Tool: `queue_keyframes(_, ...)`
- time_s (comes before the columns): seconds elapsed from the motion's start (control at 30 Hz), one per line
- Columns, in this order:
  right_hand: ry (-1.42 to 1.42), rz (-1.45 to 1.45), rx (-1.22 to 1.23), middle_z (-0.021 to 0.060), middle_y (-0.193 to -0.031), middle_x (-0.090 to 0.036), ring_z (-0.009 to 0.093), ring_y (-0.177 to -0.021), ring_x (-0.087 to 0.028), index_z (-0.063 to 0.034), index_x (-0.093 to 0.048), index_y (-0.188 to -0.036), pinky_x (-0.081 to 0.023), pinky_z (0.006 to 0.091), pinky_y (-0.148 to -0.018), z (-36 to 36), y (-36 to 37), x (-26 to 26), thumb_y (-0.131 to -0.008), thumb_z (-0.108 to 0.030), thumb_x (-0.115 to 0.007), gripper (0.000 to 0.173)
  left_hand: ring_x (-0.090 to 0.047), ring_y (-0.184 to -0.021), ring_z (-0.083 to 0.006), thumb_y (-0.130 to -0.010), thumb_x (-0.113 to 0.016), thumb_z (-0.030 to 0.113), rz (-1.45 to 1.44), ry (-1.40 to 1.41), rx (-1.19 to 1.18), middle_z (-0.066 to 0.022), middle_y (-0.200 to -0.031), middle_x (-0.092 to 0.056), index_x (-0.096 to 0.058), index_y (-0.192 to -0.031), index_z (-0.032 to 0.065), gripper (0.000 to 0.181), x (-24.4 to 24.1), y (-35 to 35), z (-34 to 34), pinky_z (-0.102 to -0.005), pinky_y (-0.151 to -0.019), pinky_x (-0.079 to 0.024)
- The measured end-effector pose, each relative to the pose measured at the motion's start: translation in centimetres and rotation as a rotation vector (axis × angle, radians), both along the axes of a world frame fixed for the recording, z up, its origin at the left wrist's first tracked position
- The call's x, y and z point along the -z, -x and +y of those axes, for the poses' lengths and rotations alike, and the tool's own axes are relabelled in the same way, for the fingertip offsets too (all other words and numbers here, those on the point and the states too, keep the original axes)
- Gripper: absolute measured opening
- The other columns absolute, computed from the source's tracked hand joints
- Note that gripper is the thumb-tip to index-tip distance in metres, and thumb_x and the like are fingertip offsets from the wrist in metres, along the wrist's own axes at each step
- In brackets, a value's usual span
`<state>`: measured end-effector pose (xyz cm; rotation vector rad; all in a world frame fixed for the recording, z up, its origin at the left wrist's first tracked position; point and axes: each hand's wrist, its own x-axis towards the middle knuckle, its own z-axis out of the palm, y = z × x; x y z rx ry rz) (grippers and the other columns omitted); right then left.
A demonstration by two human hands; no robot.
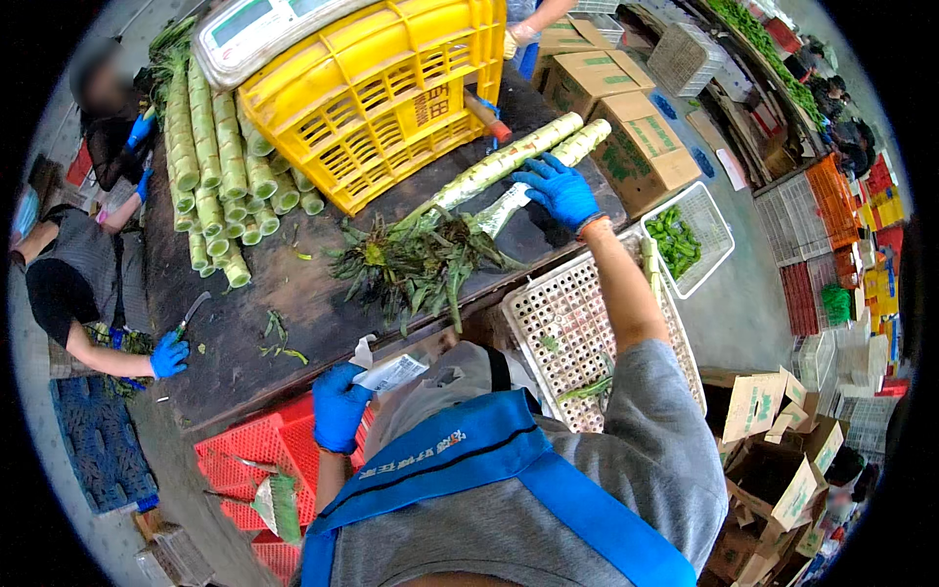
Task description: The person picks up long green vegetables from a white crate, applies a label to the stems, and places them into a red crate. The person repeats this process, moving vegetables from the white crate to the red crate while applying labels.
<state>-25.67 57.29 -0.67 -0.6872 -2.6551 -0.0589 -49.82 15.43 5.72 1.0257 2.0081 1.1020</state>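
Note:
Two celtuce stems lie side by side on the dark tabletop [293, 323], their dark leafy tops [433, 257] towards me. My right hand [561, 191], in a blue glove, rests across the nearer celtuce stem [506, 209] with its fingers spread. That stem has a pale, shiny stretch just below the hand. The farther celtuce stem [513, 154] lies beyond my fingertips. At the table's front edge my left hand [341, 407], also blue-gloved, holds a strip of white printed labels [392, 373]. Part of the strip is hidden behind the fingers.
A yellow plastic crate [381, 110] and a scale [253, 33] stand at the back, beside stacked celtuce [220, 176]. A co-worker's gloved hand [170, 356] holds a curved knife [194, 312] at left. A white perforated crate [557, 323] and red crates [249, 462] sit below the table edge.

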Motion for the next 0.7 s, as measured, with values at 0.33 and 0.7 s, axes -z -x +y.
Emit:
queue_keyframes(0.33, -0.010, -0.336, -0.309, 0.0103, -0.112, -0.057, 0.029, -0.101, -0.054, -0.0211, -0.054, -0.119, -0.040, 0.0420, -0.089, 0.1, 2.1, -4.7, -0.070, -0.018, -0.063, 0.050, -0.062, -0.073, -0.0302, -0.072, -0.064, 0.020, 0.205, -0.025, 0.026, -0.0148, -0.081, -0.063, -0.066, -0.088, 0.0092, 0.019, 1.0, 0.0, -1.5, -0.0353, -0.062, -0.049)
queue_keyframes(0.7, 0.060, -0.538, -0.297, 0.0141, -0.082, -0.062, 0.032, -0.079, -0.060, -0.0115, -0.062, -0.080, -0.047, 0.0415, -0.070, 2.1, 5.9, -0.4, -0.065, -0.020, -0.065, 0.018, -0.062, -0.071, -0.0281, -0.072, -0.064, 0.020, 0.304, -0.027, -0.027, -0.0137, -0.077, -0.062, -0.064, -0.083, 0.0069, 0.017, 0.5, -1.9, -2.7, -0.0338, -0.062, -0.049)
